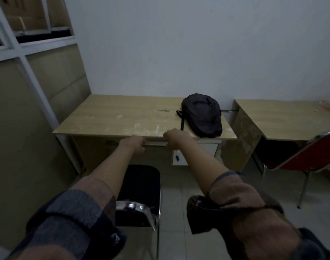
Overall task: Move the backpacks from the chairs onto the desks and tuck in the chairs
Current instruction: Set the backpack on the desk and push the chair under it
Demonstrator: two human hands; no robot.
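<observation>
Reaching forward with both arms, the person has each hand at the front edge of the near desk. Left hand curled over a pale bar or drawer lip just under the desktop; fingers hidden behind the knuckles, so how tight the grip is cannot be told. Right hand likewise closed over the same edge, a little further right and touching it; fingertips out of sight.

Key relation: black chair stands directly below and between the forearms, its chrome back rail nearest the camera, seat pointing toward the desk's knee space. It is not yet tucked; both hands are past it and above it, about equally near. Judged next need: hands come back to the rail and push straight ahead.

Black backpack already lies on the desktop, right end, long axis running front to back, just beyond the right hand, not touching it.

Count: two desks, second desk to the right; two chairs, red chair untucked and angled; one backpack visible.
</observation>
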